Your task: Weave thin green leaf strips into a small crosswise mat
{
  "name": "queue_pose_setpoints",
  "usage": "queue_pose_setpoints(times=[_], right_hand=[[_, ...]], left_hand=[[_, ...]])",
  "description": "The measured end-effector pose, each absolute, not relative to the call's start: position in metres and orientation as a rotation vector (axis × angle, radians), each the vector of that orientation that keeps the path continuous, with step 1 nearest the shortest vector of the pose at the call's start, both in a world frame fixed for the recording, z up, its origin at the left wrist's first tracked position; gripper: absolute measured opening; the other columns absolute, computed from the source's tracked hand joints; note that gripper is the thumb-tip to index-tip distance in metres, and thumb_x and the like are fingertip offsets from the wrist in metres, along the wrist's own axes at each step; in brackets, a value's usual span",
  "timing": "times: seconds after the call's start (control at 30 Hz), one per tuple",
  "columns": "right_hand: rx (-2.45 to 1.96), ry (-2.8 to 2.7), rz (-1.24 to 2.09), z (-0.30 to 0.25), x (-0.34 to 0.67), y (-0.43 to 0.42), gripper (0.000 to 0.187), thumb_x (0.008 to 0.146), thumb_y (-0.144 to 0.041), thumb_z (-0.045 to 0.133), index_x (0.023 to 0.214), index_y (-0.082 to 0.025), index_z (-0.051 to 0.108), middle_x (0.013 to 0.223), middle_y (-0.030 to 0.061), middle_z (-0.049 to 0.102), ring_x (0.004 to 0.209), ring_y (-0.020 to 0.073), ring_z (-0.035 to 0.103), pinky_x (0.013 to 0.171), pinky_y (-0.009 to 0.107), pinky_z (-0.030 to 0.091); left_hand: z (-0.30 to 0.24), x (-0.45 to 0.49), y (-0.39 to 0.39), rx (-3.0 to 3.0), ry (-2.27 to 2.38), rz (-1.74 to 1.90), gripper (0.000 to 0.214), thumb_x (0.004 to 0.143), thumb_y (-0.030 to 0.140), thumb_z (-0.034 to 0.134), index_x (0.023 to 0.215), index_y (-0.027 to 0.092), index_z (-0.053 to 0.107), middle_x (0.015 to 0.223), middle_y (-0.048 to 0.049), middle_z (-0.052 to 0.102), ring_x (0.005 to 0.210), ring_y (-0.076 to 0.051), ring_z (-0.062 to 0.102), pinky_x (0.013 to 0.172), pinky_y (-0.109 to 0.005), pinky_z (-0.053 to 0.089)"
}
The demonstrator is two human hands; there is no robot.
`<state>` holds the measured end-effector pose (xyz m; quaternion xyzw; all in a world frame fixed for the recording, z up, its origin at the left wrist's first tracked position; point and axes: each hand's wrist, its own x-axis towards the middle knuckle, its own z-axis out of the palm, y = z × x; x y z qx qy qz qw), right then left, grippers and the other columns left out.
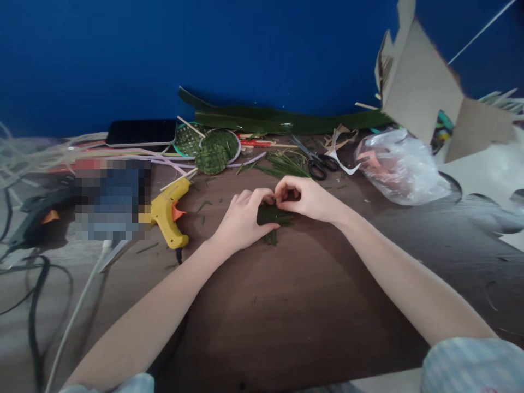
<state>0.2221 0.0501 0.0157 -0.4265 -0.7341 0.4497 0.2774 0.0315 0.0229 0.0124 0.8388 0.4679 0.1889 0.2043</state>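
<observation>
Leaf strips (268, 214) could shift if the left hand (242, 218), half-open around them, slackens; the right hand (306, 197) curls at their far edge, any hold hidden.

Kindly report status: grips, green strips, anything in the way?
Left grip, right grip at green strips. Strips partly hidden. Yellow glue gun leftward, not blocking.

Near the surface's (282, 322) far edge, you have a dark phone (142, 132) on the left, black-handled scissors (313, 156), and cut cardboard (426, 87) at right, behind a clear plastic bag (409, 177). Toward your left edge lie a yellow glue gun (167, 215) and a black gun-shaped tool (30, 233).
</observation>
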Motion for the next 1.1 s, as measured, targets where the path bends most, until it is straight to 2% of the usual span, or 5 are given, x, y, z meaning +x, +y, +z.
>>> queue_pose_setpoints(times=[0.4, 0.53, 0.63, 0.8, 1.1], right_hand=[[-1.166, -1.940, 1.217, 0.0199, 0.2238, 0.0491, 0.018, 0.074, -0.015, 0.057, 0.091, -0.018, 0.054, 0.080, 0.0005, 0.063, 0.071, 0.0119, 0.056, 0.062, 0.026, 0.038], [-1.245, -2.015, 1.059, 0.0251, 0.2208, 0.0484, 0.015, 0.083, -0.029, 0.051, 0.079, -0.017, 0.059, 0.075, 0.0011, 0.058, 0.069, 0.0128, 0.049, 0.063, 0.028, 0.036], [-1.280, -2.079, 0.931, 0.0246, 0.2212, 0.0494, 0.016, 0.080, -0.023, 0.049, 0.068, -0.018, 0.058, 0.072, 0.0015, 0.055, 0.070, 0.0140, 0.047, 0.065, 0.029, 0.035], [-1.256, -2.114, 0.874, 0.0198, 0.2255, 0.0513, 0.014, 0.070, -0.010, 0.049, 0.075, -0.019, 0.058, 0.077, 0.0014, 0.056, 0.072, 0.0143, 0.048, 0.067, 0.029, 0.038], [-1.307, -2.202, 0.844, 0.0197, 0.2247, 0.0495, 0.006, 0.073, -0.015, 0.057, 0.077, -0.019, 0.055, 0.074, 0.0008, 0.053, 0.074, 0.0155, 0.049, 0.068, 0.029, 0.040]], left_hand=[[0.0135, 0.0292, 0.0238, 2.452, 1.226, 0.445, 0.029, 0.074, 0.031, 0.069, 0.097, 0.021, 0.055, 0.104, -0.0023, 0.064, 0.100, -0.022, 0.052, 0.084, -0.036, 0.036], [0.0143, 0.0294, 0.0240, 2.443, 1.233, 0.437, 0.028, 0.075, 0.031, 0.068, 0.097, 0.020, 0.055, 0.102, -0.0026, 0.064, 0.100, -0.022, 0.052, 0.084, -0.035, 0.036], [0.0155, 0.0301, 0.0238, 2.434, 1.249, 0.419, 0.028, 0.075, 0.031, 0.068, 0.098, 0.020, 0.055, 0.104, -0.0026, 0.064, 0.100, -0.022, 0.051, 0.084, -0.035, 0.036], [0.0150, 0.0302, 0.0239, 2.429, 1.253, 0.422, 0.030, 0.074, 0.031, 0.069, 0.098, 0.020, 0.054, 0.104, -0.0029, 0.064, 0.100, -0.022, 0.051, 0.084, -0.034, 0.035], [0.0133, 0.0300, 0.0224, 2.456, 1.282, 0.436, 0.037, 0.074, 0.031, 0.069, 0.104, 0.017, 0.051, 0.101, -0.0056, 0.061, 0.096, -0.022, 0.052, 0.083, -0.034, 0.038]])
